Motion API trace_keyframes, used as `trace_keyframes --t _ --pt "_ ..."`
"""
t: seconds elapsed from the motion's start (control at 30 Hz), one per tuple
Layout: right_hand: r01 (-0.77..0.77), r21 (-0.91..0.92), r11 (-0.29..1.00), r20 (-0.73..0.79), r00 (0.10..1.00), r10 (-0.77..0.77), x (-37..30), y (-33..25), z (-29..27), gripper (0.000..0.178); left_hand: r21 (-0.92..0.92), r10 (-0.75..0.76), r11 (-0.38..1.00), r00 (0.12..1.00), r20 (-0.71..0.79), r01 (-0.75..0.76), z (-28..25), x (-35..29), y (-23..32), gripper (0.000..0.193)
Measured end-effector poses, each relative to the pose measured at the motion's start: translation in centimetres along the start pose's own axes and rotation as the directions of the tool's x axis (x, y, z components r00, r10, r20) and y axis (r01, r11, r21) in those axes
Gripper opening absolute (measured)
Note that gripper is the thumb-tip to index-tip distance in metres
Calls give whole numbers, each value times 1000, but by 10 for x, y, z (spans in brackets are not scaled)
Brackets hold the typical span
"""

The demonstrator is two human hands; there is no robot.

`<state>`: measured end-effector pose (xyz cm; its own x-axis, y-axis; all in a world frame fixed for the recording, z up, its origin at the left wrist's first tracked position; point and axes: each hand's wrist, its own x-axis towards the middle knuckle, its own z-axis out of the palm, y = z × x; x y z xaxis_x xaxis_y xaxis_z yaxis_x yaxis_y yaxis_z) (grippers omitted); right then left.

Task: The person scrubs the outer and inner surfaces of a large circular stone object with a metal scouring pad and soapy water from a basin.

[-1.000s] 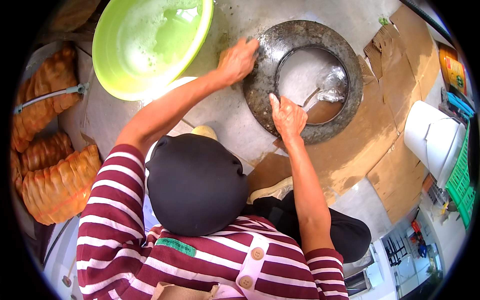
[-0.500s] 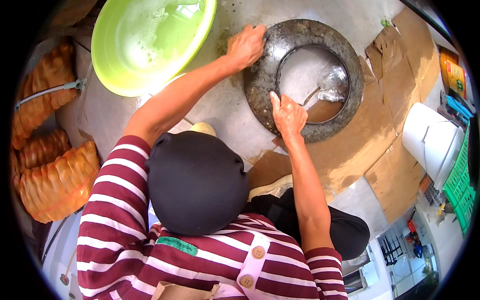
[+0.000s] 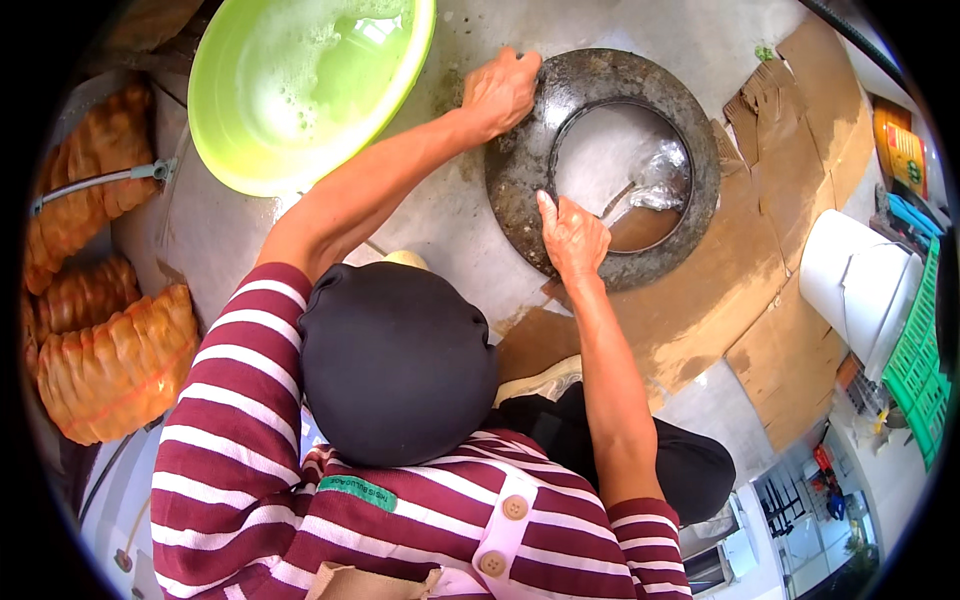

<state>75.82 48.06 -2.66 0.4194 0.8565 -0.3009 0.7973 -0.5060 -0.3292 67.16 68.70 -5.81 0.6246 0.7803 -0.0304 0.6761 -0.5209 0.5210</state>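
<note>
A wide, dark ring (image 3: pixel 675 230) with a worn, wet-looking surface lies on the floor ahead of me. My right hand (image 3: pixel 577 235) is closed on its near inner edge, thumb stretched out along the top. At the ring's upper left outer edge my left hand (image 3: pixel 503 92) is clenched, knuckles up. Whatever its fingers press or hold is hidden beneath them. Through the ring's hole show pale floor, brown cardboard and crumpled clear plastic (image 3: pixel 660 180). Left of my left hand stands a lime-green basin (image 3: pixel 215 110) with foamy water.
Flattened, partly wet cardboard (image 3: pixel 730 270) spreads to the right of the ring. Further right are a white bucket (image 3: pixel 845 270) and a green plastic crate (image 3: pixel 915 350). Orange mesh sacks (image 3: pixel 120 365) are piled at the left. A rounded black cloth shape (image 3: pixel 398 365) fills the near middle.
My left hand has shifted slightly right along the ring's edge. The ring sits a little lower and further left in view, with my right hand still on it.
</note>
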Motion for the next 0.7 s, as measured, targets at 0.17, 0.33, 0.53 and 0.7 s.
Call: trace_keyframes --t 0.17,0.33,0.53,0.7 --pt "-48 -5 999 0 999 48 -2 4 -1 52 -143 167 977 985 51 -159 5 -72 23 17" --pt "-57 -21 998 27 998 57 0 1 -1 52 -55 119 991 993 -1 -119 10 -13 14 14" --pt "-43 24 999 7 999 43 -1 7 1 54 -133 152 980 988 19 -149 9 -46 33 11" --pt "-50 11 999 33 998 49 -5 7 -1 52 -109 218 970 976 13 -216 10 -37 24 18"
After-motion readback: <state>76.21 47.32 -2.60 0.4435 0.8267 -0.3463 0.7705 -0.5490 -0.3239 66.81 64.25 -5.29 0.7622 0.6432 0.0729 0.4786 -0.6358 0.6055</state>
